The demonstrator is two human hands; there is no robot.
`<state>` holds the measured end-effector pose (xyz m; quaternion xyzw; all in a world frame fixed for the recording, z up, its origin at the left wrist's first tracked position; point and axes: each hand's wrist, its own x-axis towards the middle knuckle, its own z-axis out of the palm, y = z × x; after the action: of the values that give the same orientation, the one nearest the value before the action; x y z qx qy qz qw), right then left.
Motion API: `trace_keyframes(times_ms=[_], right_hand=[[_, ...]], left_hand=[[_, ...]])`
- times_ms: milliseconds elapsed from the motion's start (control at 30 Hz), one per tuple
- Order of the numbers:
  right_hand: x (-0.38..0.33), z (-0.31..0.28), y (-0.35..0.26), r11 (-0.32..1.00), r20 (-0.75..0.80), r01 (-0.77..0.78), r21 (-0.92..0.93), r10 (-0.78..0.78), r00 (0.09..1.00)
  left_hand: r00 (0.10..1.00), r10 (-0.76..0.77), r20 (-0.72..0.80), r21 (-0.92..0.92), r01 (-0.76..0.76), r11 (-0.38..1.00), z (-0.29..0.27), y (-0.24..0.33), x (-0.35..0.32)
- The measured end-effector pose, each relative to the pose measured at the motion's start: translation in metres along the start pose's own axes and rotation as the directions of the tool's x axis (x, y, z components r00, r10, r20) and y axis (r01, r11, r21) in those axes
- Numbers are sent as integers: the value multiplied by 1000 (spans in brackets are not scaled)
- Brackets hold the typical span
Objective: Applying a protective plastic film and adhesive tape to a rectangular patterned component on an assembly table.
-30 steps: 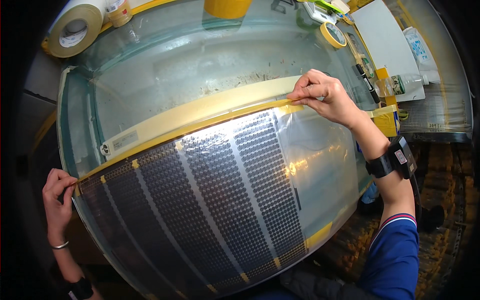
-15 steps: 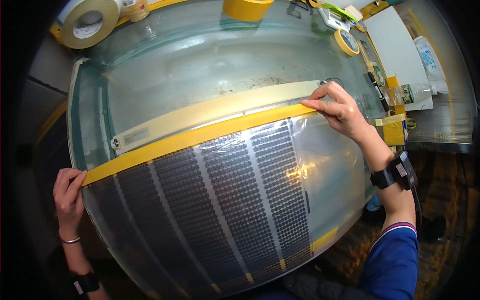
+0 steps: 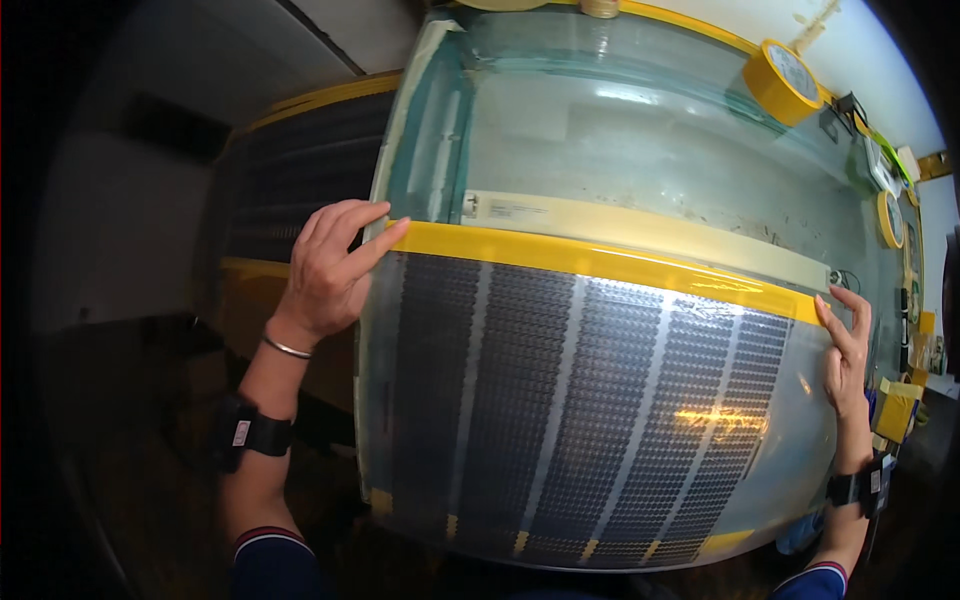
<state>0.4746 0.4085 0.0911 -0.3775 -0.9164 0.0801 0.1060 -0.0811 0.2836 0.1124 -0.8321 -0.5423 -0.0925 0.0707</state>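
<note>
A long strip of yellow tape runs along the far edge of a dark dotted sheet with pale stripes and a glossy clear film. At the strip's left end, my left hand has thumb and fingers closed on the tape, beside the table's left edge. My right hand holds the strip's other end between thumb and finger. Just beyond the tape lies a long cream-coloured bar with a label near its left end. Small yellow tape pieces sit along the sheet's near edge.
The glass-topped table carries a large yellow tape roll at the far right and a smaller roll nearer. A yellow block is beyond my right hand. Another dark striped sheet lies left of the table.
The view has swung left, so the table appears further right and turned. Both hands still hold the tape ends; the strip lies close along the sheet's far edge in both frames.
</note>
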Motion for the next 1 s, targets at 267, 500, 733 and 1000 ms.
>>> trace_keyframes(times_ms=[267, 500, 733, 1000], right_hand=[[-7, 28, 8, 955, -148, -275, 112, 290, 946], [-7, 27, 5, 961, -222, -267, 77, 277, 935], [-5, 25, -3, 962, -252, -255, 94, 271, 929], [-3, 22, -5, 970, -299, -231, 74, 243, 923]], left_hand=[[875, -477, -84, -271, 441, 856, 29, 21, -9], [635, -770, -58, -547, 626, 557, 45, 29, -14], [706, -644, -296, 40, 683, 730, 32, 48, 1], [844, -476, -247, -84, 471, 878, 36, 67, 10]])
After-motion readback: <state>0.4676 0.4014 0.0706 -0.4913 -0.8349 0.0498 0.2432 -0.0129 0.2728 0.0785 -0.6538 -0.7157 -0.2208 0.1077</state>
